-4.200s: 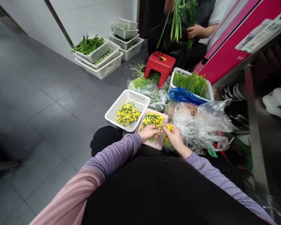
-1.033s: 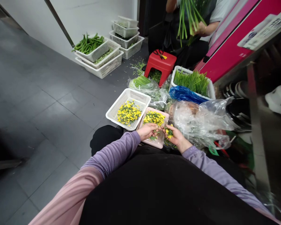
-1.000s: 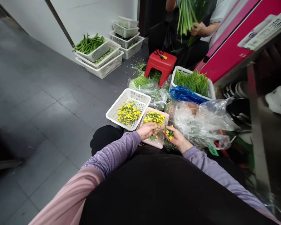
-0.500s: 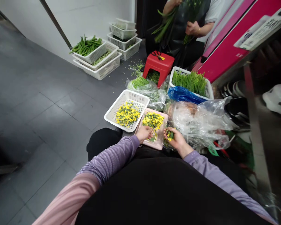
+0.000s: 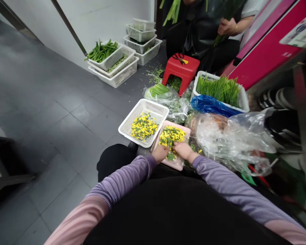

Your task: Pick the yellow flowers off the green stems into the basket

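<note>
A shallow pink tray [image 5: 177, 164] in front of my lap holds a heap of yellow flowers with green stems [image 5: 171, 135]. My left hand [image 5: 160, 153] is closed over the tray's near left side, its fingertips turned away from view. From the right, my right hand [image 5: 183, 150] reaches over the tray, fingers curled together and touching the near part of the heap. What either hand pinches, if anything, is hidden. Just left of the tray, a white perforated basket [image 5: 124, 131] holds more of the same yellow flowers [image 5: 144, 126].
Clear plastic bags [image 5: 216, 136] lie to the right. Beyond are a basket of green stalks [image 5: 219, 90], a blue bag [image 5: 211, 105] and a red stool [image 5: 182, 66] with scissors [image 5: 178, 58]. A co-worker's hand [image 5: 227, 27] holds greens. White baskets [image 5: 117, 80] stand by the wall.
My right hand has moved left from beside the tray to the heap inside it; the flower bunch in its fingers no longer shows. My left hand has drawn back slightly. The view has shifted right.
</note>
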The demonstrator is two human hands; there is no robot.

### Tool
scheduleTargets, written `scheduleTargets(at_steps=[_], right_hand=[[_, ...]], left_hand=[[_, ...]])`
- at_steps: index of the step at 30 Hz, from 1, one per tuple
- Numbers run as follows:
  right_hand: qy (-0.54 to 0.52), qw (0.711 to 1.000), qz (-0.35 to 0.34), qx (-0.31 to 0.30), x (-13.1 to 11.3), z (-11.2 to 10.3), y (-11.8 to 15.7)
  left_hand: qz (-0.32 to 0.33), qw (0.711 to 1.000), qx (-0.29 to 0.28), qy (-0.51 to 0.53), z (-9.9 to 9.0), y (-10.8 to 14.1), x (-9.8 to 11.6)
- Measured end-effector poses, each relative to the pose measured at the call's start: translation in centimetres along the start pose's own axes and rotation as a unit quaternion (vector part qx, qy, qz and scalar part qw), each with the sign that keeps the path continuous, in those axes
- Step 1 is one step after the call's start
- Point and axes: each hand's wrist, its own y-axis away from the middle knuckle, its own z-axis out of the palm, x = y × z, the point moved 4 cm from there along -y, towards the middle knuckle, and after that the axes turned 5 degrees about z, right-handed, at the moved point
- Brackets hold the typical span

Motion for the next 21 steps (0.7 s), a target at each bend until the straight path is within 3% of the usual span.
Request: scheduleTargets(at_steps=[5, 8, 10, 11, 13, 15, 19, 20, 21], right_hand=[[0.022, 0.999, -0.03, -0.019, -1.3, 0.9, -2.2], [-0.002, 0.999, -0.033, -0.021, -0.7, 0.6, -2.4], [-0.131, 0.991, 0.016, 0.009, 0.5, -0.2, -1.8], [-0.238, 0.969, 0.055, 0.026, 1.2, -0.5, -1.3], [-0.441, 0.888, 0.125, 0.044, 2.4, -0.6, 0.2], [-0.609, 0.777, 0.156, 0.03, 2.5, -0.2, 1.8], [-0.856, 0.494, 0.153, -0.011, 0.7, 0.4, 4.0], [-0.879, 0.453, 0.147, -0.015, 0.2, 0.4, 4.2], [-0.891, 0.431, 0.141, -0.012, -0.3, 0.2, 4.4]], left_hand=[[-0.005, 1.0, 0.026, -0.004, 0.0, 0.3, 0.3], [-0.021, 0.999, 0.027, 0.032, -0.1, 0.3, 0.6], [-0.032, 0.997, 0.024, 0.059, -0.2, 0.3, 0.7], [-0.034, 0.997, 0.02, 0.07, -0.2, 0.4, 0.8], [-0.036, 0.996, 0.001, 0.081, 0.0, 0.6, 1.1], [-0.032, 0.996, -0.028, 0.084, 0.4, 1.0, 1.5], [0.004, 0.987, -0.114, 0.11, 1.6, 1.9, 2.6], [0.015, 0.985, -0.129, 0.115, 1.8, 2.1, 2.8], [0.026, 0.984, -0.135, 0.116, 1.9, 2.3, 3.0]])
